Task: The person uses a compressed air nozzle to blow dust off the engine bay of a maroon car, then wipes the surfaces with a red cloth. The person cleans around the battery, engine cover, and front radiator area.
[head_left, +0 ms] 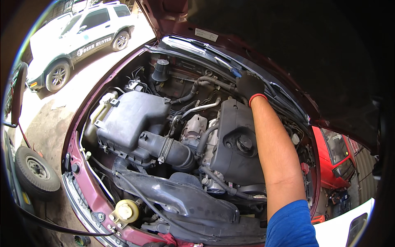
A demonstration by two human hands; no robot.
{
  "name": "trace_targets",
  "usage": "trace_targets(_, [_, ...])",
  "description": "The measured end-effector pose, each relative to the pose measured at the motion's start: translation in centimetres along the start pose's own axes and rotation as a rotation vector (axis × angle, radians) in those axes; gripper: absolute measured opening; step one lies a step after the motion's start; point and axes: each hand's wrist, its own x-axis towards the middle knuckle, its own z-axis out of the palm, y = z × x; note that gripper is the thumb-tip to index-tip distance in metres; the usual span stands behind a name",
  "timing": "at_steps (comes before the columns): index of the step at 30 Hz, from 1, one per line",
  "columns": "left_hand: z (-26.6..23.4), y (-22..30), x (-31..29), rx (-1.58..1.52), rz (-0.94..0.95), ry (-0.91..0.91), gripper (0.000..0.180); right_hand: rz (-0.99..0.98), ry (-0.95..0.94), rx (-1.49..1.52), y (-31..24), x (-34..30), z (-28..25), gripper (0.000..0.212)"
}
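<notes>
Black hose [215, 81] — beside right hand [250, 85]

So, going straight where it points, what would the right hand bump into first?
Probably the windshield, just past the gloved right hand; depth is unclear, so the raised hood could come first.

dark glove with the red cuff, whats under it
A ribbed dark hose runs to the left edge of the dark glove with the red cuff; a small blue patch shows at its upper left. What lies directly beneath is covered.
</notes>
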Motion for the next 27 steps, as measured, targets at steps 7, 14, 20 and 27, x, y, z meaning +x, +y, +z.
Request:
trace_targets(7, [0.2, -0.3, -0.6, 0.025, -0.006, 0.002, 0.025, 0.031, -0.078, 0.009, 0.4, 0.9, -0.1, 0.043])
trace_targets(14, [0.2, -0.3, -0.6, 0.014, -0.007, -0.006, 0.026, 0.058, -0.111, -0.045, 0.9, 0.5, 0.0, 0.044])
trace_targets(20, [0.1, -0.3, -0.5, 0.017, -0.002, -0.01, 0.027, 0.03, -0.087, -0.031, 1.1, 0.1, 0.1, 0.049])
trace_targets(27, [0.1, -0.2, -0.4, 0.004, -0.024, -0.021, 0.026, -0.052, -0.027, -0.043, 1.6, -0.3, 0.6, 0.049])
